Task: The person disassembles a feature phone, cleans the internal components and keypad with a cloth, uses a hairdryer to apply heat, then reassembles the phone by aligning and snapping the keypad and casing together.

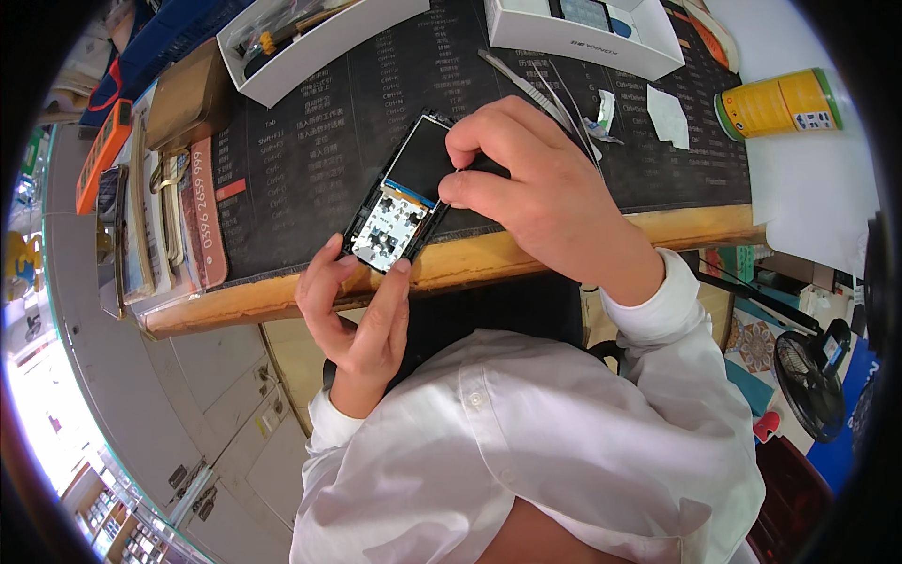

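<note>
An opened keypad phone [388, 228] lies tilted near the desk's front edge, a dark screen at its far end and a silvery-white key sheet at its near end. My left hand [357, 315] grips its near end between thumb and fingers. Over the right edge, by the screen, my right hand [536, 179] is closed in a pinch. Whatever is between those fingertips is too small to make out. Metal tweezers [569, 105] and a thin metal tool [512, 71] lie just beyond my right hand, partly covered by it.
A white box [310, 52] of tools stands far left, another white box [587, 42] far right. Right of the tweezers are a white paper scrap [668, 117] and a yellow can [780, 103]. At left are a brown case [188, 94], an orange device [103, 155] and stacked booklets [160, 226].
</note>
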`<state>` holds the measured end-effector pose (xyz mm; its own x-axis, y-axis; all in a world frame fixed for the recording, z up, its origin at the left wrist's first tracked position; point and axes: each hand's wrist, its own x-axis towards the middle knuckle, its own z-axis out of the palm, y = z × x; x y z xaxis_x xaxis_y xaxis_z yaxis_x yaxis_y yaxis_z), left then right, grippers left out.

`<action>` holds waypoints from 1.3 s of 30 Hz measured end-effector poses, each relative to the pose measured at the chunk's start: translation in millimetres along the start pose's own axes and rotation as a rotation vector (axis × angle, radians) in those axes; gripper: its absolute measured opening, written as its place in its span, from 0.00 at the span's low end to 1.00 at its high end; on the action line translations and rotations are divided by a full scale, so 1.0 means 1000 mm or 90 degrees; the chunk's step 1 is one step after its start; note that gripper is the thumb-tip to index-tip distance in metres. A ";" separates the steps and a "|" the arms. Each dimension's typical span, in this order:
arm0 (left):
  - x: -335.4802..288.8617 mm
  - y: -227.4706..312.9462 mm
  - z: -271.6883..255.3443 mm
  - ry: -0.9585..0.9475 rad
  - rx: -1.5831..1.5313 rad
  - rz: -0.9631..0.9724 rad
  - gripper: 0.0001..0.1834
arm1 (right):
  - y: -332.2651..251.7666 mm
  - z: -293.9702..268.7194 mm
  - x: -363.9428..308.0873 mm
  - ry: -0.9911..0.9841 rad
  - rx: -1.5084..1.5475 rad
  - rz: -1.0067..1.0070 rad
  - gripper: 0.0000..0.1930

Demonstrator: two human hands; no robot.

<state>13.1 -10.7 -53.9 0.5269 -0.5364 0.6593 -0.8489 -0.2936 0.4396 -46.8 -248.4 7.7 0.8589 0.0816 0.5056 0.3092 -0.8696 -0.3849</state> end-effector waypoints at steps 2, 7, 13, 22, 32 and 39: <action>0.001 0.000 0.000 -0.001 0.005 0.002 0.18 | 0.001 0.000 -0.001 0.006 0.005 0.006 0.09; 0.002 0.001 -0.001 -0.005 0.002 0.008 0.18 | 0.003 0.004 -0.004 0.034 0.054 0.019 0.10; 0.002 0.002 -0.001 -0.005 -0.014 -0.006 0.19 | 0.005 0.007 -0.014 0.071 0.088 0.038 0.10; 0.002 0.000 0.001 -0.005 -0.022 0.007 0.20 | -0.006 0.013 -0.027 0.073 -0.034 0.005 0.11; 0.006 0.002 0.000 -0.006 -0.045 -0.002 0.18 | -0.004 0.007 -0.026 0.103 0.098 0.149 0.18; 0.012 0.010 -0.004 -0.021 -0.031 -0.037 0.14 | -0.015 0.017 -0.020 0.111 0.057 0.200 0.29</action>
<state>10.9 -16.9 -39.7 0.5730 -0.5454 0.6118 -0.8134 -0.2867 0.5062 -61.7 -229.0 -10.4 0.8373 -0.2732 0.4736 0.0831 -0.7925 -0.6042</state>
